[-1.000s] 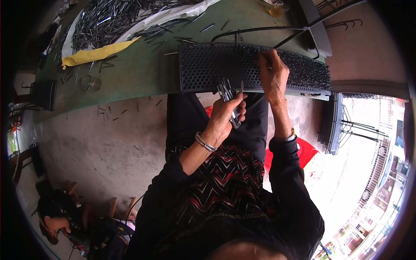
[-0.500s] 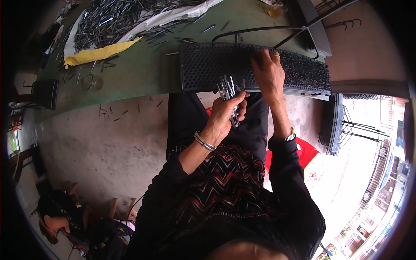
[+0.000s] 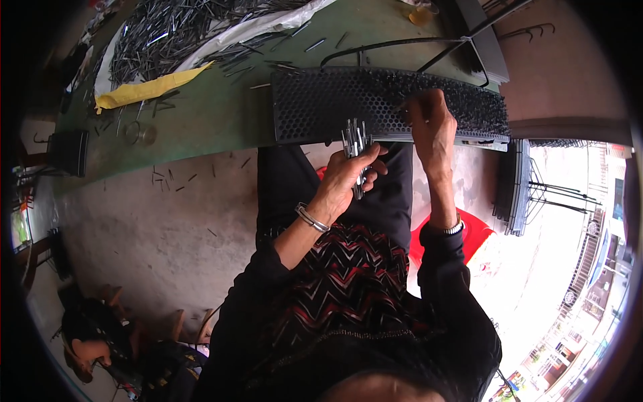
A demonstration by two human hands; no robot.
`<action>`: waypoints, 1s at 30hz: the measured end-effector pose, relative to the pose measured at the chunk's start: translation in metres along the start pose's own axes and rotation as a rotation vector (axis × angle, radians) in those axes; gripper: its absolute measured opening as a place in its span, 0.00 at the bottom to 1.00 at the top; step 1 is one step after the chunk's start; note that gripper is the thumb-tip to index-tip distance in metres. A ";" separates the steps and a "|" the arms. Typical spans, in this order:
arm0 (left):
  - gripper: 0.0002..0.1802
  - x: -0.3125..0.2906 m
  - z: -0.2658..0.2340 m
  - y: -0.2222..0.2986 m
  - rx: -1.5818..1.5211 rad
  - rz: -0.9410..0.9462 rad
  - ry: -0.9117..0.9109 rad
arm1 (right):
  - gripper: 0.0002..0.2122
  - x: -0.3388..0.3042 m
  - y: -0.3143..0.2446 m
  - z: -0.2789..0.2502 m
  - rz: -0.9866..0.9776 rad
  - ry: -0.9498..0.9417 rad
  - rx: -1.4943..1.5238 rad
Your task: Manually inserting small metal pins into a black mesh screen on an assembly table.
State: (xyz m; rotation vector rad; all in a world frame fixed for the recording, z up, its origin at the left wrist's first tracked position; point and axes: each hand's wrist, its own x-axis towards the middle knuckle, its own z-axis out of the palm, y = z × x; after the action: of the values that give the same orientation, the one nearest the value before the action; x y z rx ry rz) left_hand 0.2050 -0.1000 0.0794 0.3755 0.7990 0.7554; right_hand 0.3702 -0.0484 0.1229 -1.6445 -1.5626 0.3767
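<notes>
My left hand [image 3: 345, 174] is closed around a bundle of thin dark sticks [image 3: 355, 137]. Their shiny ends stand up just off the near edge of a long black tray [image 3: 315, 107] full of small round holes. Over the tray's right half is my right hand [image 3: 437, 137], its fingertips bent together in a pinch. Whatever is between them is too small and blurred to make out. Toward the right, many tray holes are filled with upright dark pieces [image 3: 485, 110]; toward the left they are bare.
The tray rests on a green table [image 3: 221, 114] against a black metal frame [image 3: 395, 44]. A large heap of dark sticks [image 3: 167, 37] lies on white and yellow sheeting. A clear cup [image 3: 137, 132] stands near the table's edge. A red stool [image 3: 472, 238] is below right.
My right hand has moved right and nearer to me, off the tray's middle. The left hand with its bundle has barely shifted.
</notes>
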 end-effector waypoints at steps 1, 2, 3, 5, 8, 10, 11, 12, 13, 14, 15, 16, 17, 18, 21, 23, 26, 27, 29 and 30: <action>0.18 0.001 0.001 0.000 -0.031 -0.002 -0.014 | 0.04 0.002 0.003 0.006 -0.040 0.069 -0.038; 0.18 0.001 0.003 0.000 -0.063 -0.004 -0.027 | 0.04 0.004 0.007 0.011 -0.038 0.068 -0.035; 0.18 0.002 0.003 0.000 -0.061 -0.005 -0.024 | 0.04 0.006 0.012 0.016 -0.119 0.122 -0.057; 0.18 0.004 0.004 0.000 -0.121 0.007 -0.079 | 0.03 0.010 0.020 0.023 -0.237 0.176 -0.131; 0.18 0.005 0.003 0.001 -0.133 -0.015 -0.077 | 0.03 0.011 0.025 0.029 -0.228 0.161 -0.171; 0.18 0.007 0.000 0.000 -0.135 -0.008 -0.092 | 0.03 0.013 0.023 0.029 -0.223 0.139 -0.141; 0.18 0.007 -0.001 0.000 -0.136 0.001 -0.107 | 0.03 0.014 0.022 0.029 -0.220 0.119 -0.112; 0.18 0.007 -0.002 -0.001 -0.135 -0.001 -0.107 | 0.03 0.014 0.022 0.030 -0.218 0.119 -0.112; 0.18 0.007 -0.002 -0.001 -0.139 -0.010 -0.112 | 0.03 0.014 0.022 0.032 -0.200 0.115 -0.096; 0.17 0.007 -0.002 -0.001 -0.142 -0.018 -0.116 | 0.03 0.014 0.023 0.033 -0.182 0.111 -0.079; 0.17 0.008 -0.002 -0.001 -0.141 -0.018 -0.116 | 0.03 0.013 0.023 0.032 -0.181 0.112 -0.078; 0.17 0.008 -0.002 -0.002 -0.142 -0.014 -0.103 | 0.03 0.011 0.023 0.033 -0.213 0.093 -0.177; 0.16 0.008 -0.002 -0.003 -0.144 -0.011 -0.090 | 0.03 0.010 0.022 0.033 -0.244 0.075 -0.275; 0.16 0.008 -0.003 -0.003 -0.143 -0.010 -0.090 | 0.03 0.009 0.020 0.032 -0.244 0.075 -0.275; 0.14 0.005 -0.002 0.000 -0.124 0.024 -0.111 | 0.03 0.009 0.012 0.028 -0.187 0.077 -0.297; 0.14 0.004 0.002 0.001 -0.131 0.035 -0.105 | 0.04 0.009 0.014 0.023 -0.176 0.032 -0.326; 0.11 0.001 0.010 0.005 -0.097 0.046 -0.079 | 0.04 0.005 0.017 0.025 -0.158 -0.049 -0.413; 0.11 0.002 0.011 0.004 -0.095 0.045 -0.082 | 0.06 0.002 0.017 0.023 -0.140 -0.043 -0.403; 0.11 0.002 0.011 0.001 -0.107 0.073 -0.060 | 0.07 -0.001 0.016 0.017 -0.119 -0.103 -0.299; 0.11 0.003 0.008 0.000 -0.106 0.075 -0.059 | 0.08 -0.003 0.016 0.012 -0.095 -0.164 -0.196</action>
State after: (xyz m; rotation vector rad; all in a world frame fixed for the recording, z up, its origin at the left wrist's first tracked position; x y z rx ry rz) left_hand 0.2129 -0.0981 0.0829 0.3323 0.6892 0.8500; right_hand 0.3726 -0.0454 0.1029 -1.7141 -1.8431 0.3229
